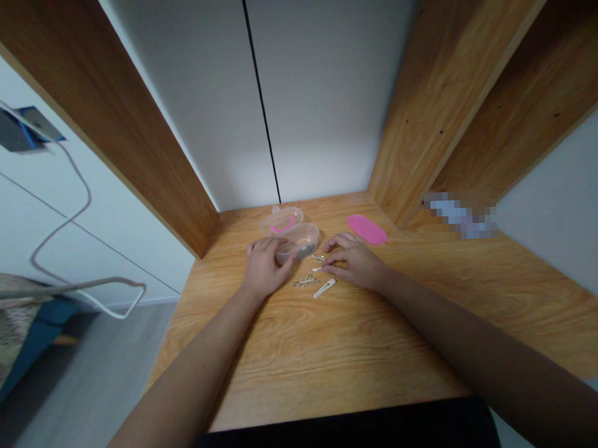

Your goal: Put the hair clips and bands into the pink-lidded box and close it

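A clear plastic box point(307, 238) with its lid point(269, 224) folded back stands near the wall; a pink handle shows on the lid. My left hand point(265, 267) grips the box's near left rim, fingers over the edge and thumb along the front. Small dark items lie inside, too blurred to name. My right hand point(355, 262) is just right of the box, thumb and fingertips closed around the end of a small metal hair clip point(317, 270). Several silvery clips point(307, 280) lie in a loose pile between my hands. Closer to me rests a pale, wider hair clip point(325, 288).
A flat pink oval piece point(367, 229) lies behind my right hand. Wooden uprights point(413, 135) flank the desk point(303, 354), and a pale wall closes its back. A white cable point(85, 192) hangs at the left. A blurred-out object point(460, 215) lies at the right.
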The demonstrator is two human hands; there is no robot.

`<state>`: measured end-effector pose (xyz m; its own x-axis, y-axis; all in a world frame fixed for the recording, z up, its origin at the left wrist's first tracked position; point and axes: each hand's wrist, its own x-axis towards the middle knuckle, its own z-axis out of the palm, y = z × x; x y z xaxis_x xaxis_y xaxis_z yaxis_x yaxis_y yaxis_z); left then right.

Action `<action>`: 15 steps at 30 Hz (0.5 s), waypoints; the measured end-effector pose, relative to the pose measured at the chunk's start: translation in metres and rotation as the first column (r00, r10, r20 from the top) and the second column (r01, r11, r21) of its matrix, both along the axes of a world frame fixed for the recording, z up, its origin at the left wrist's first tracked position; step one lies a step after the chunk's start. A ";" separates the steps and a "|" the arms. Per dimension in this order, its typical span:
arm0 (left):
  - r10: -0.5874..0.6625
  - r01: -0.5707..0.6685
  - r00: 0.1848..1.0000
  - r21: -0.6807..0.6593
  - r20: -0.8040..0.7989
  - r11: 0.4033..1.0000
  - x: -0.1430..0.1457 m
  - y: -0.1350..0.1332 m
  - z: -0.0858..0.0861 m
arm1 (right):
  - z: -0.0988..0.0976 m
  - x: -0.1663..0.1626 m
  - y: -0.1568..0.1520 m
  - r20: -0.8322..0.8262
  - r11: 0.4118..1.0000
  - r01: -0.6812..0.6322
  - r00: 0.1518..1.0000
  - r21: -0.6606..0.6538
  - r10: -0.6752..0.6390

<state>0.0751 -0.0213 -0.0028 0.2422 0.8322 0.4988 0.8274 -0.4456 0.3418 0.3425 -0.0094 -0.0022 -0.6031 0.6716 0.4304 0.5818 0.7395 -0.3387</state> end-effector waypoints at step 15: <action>-0.002 0.002 1.000 -0.003 0.010 1.000 0.000 -0.001 0.001 | 0.000 0.001 0.000 -0.034 0.999 -0.003 0.999 -0.033 0.002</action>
